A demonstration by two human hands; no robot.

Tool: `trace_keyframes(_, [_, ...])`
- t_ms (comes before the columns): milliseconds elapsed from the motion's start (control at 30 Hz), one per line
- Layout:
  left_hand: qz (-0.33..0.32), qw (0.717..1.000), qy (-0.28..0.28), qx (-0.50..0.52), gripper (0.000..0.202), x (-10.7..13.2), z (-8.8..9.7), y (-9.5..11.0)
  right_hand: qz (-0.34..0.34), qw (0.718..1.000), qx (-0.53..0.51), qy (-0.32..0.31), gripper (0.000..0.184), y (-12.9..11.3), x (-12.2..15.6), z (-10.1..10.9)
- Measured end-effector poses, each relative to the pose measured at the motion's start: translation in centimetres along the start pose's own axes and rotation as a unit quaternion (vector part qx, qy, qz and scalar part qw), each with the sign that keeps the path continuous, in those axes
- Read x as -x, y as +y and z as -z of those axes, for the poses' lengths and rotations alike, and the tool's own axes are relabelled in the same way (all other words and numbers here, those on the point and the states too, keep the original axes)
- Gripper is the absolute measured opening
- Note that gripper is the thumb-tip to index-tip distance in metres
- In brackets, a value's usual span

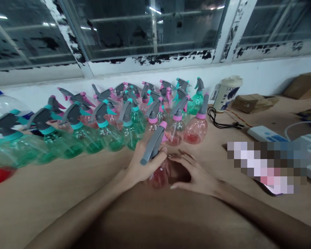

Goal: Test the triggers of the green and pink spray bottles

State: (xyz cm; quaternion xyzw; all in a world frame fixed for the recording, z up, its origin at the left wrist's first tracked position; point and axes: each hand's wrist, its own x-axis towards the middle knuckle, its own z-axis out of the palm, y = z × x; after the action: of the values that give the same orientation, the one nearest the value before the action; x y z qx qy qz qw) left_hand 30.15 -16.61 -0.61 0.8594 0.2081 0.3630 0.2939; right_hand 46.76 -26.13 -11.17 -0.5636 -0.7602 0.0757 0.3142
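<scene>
A pink spray bottle [159,177] with a grey and pink trigger head stands in front of me on the table. My left hand [147,160] is wrapped round its neck, just under the head. Just right of the bottle, my right hand [194,173] is open, fingers spread and curved, holding nothing. Whether its fingertips touch the bottle I cannot tell. Right behind are more pink bottles, among them one at the row's right end [196,129]. Green spray bottles [110,135] with grey and teal heads line up to the left.
A coffee cup [226,95] stands at the back right, near a black cord [223,121] and flat brown cardboard [254,103]. A blurred-out phone-like object [277,190] and white power strips [266,134] lie at right. A window [150,31] is behind; something red [0,176] lies far left.
</scene>
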Motion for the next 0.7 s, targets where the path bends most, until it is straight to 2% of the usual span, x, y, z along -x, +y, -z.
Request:
trace_keyframes(67, [0.005, 1.000, 0.008, 0.013, 0.002, 0.0, -0.2, -0.4, -0.001, 1.000, 0.006, 0.000, 0.076, -0.1, 0.0, -0.1])
trace_keyframes(233, [0.009, 1.000, 0.003, -0.009, 0.005, 0.2, -0.3, -0.9, 0.006, 1.000, 0.002, -0.016, 0.077, -0.6, -0.9, -0.4])
trace_keyframes(333, [0.005, 1.000, 0.002, -0.011, 0.005, 0.2, -0.3, -0.7, -0.003, 1.000, -0.002, -0.017, 0.081, -0.9, -1.4, -0.4])
trace_keyframes(467, [0.002, 0.999, 0.027, -0.024, 0.002, -0.1, -0.3, -0.1, 0.007, 1.000, -0.007, -0.015, 0.085, -1.2, -1.6, -0.5])
trace_keyframes(700, [-0.019, 0.999, 0.027, -0.019, 0.012, -0.2, -0.4, 0.1, 0.030, 0.999, 0.017, -0.020, 0.079, -1.4, -1.7, -0.5])
